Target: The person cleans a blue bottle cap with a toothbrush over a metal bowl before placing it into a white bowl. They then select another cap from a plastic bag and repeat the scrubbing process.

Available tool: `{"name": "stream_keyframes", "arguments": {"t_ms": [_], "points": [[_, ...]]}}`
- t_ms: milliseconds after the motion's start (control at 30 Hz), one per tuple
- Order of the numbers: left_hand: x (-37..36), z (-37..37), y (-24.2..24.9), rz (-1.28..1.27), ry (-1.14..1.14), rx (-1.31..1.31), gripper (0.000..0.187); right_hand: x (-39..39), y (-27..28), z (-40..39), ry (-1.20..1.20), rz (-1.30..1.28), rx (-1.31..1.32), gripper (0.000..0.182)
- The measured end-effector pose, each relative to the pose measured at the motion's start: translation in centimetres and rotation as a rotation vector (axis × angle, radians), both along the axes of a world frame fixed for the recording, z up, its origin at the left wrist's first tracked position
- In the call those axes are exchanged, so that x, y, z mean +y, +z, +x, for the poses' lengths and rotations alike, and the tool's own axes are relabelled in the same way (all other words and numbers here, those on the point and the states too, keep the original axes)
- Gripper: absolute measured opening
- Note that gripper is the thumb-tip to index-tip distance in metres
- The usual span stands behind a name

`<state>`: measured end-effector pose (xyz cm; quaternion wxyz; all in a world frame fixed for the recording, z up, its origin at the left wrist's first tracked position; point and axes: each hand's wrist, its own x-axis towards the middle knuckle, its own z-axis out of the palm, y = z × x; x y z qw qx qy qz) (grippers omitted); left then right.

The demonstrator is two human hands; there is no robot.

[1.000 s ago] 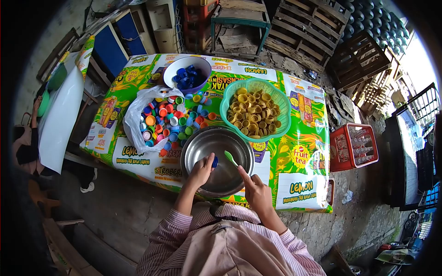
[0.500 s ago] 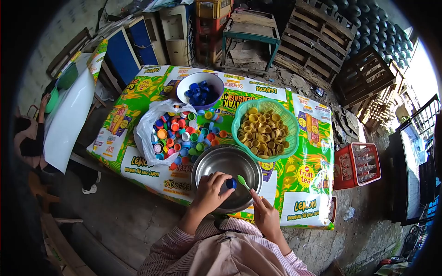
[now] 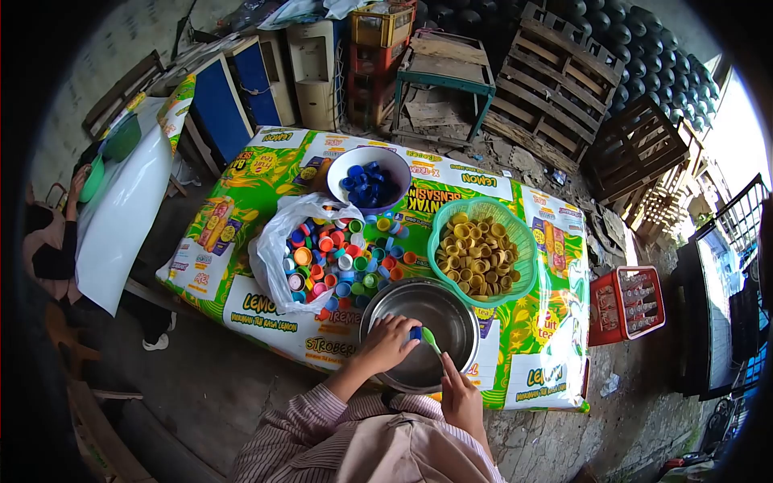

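Over the round steel bowl (image 3: 419,322), the left hand (image 3: 385,344) fingers grip a small blue plastic cap (image 3: 415,332) and the right hand (image 3: 459,398) fingers grip a green toothbrush (image 3: 431,340), while many mixed-colour caps (image 3: 338,262) wait at 10 o'clock.

**Colours on the printed surface**

The surface (image 3: 241,185) wears a bright green and yellow printed cover with black lettering and small red and orange pictures. At its far edge a white bowl (image 3: 342,165) holds dark blue caps (image 3: 369,184). Beside it, a translucent white plastic bag (image 3: 270,258) spills mixed caps (image 3: 342,262) in red, orange, green, blue, pink and white. A mint green basket (image 3: 523,258) holds yellow caps (image 3: 479,253). The steel bowl (image 3: 451,310) at the near edge is plain silver. The left hand (image 3: 388,342) pinches a blue cap (image 3: 415,332); the right hand (image 3: 460,398) holds a light green brush (image 3: 429,337). The sleeves (image 3: 282,439) are pink with thin dark stripes. Off the right edge stands a red crate (image 3: 600,310).
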<state>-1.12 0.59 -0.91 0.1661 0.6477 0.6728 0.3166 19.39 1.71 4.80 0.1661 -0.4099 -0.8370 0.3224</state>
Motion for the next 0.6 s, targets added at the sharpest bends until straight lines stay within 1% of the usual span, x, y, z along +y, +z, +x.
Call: {"name": "stream_keyframes", "arguments": {"t_ms": [67,100,133,167,200,233,267,300,333,367,400,433,500,567,600], "points": [[1.6,-1.9,1.3,0.009,0.034,-0.188,0.033,-0.1,-0.5,-0.6,-0.093,0.067,0.041,0.047],[2.9,-3.0,0.6,0.162,0.114,-0.18,0.034,-0.2,-0.6,-0.8,-0.094,0.075,0.044,0.047],[4.5,-4.9,0.1,0.195,0.169,-0.239,0.033,-0.4,-0.5,-0.9,-0.132,0.073,0.04,0.047],[6.1,-6.9,1.2,0.17,0.199,-0.261,0.032,-0.7,-0.5,-1.0,-0.173,0.068,0.036,0.047],[8.2,-9.0,1.3,0.37,0.214,-0.214,0.032,-1.0,-0.4,-1.2,-0.188,0.037,0.035,0.046],[10.6,-11.7,1.2,0.329,0.224,-0.351,0.031,-1.4,-0.5,-1.5,-0.194,0.039,0.037,0.046],[12.1,-13.6,2.8,0.341,0.283,-0.283,0.034,-1.7,-0.8,-1.7,-0.207,0.018,0.024,0.046],[14.0,-16.0,2.3,0.364,0.281,-0.334,0.054,-2.1,-1.0,-1.8,-0.222,-0.006,0.008,0.046],[15.1,-17.6,2.3,0.301,0.397,-0.297,0.077,-2.4,-1.4,-2.0,-0.22,-0.036,0.016,0.048],[15.7,-19.4,2.4,0.132,0.482,-0.345,0.089,-2.7,-1.6,-2.1,-0.23,-0.044,0.008,0.048],[16.6,-21.4,0.1,0.266,0.48,-0.439,0.089,-2.9,-1.6,-2.4,-0.206,-0.026,0.016,0.049],[15.2,-21.1,1.2,0.306,0.481,-0.544,0.081,-2.9,-1.6,-2.6,-0.18,-0.006,0.027,0.049],[11.8,-21.0,1.5,0.429,0.417,-0.477,0.056,-3.0,-1.7,-2.9,-0.188,-0.002,0.03,0.05],[8.1,-21.2,0.5,0.366,0.425,-0.478,0.03,-3.0,-2.0,-3.0,-0.181,0.019,0.068,0.05],[6.1,-20.6,1.2,0.33,0.487,-0.226,0.018,-3.0,-2.2,-3.0,-0.177,0.019,0.051,0.05]]}}
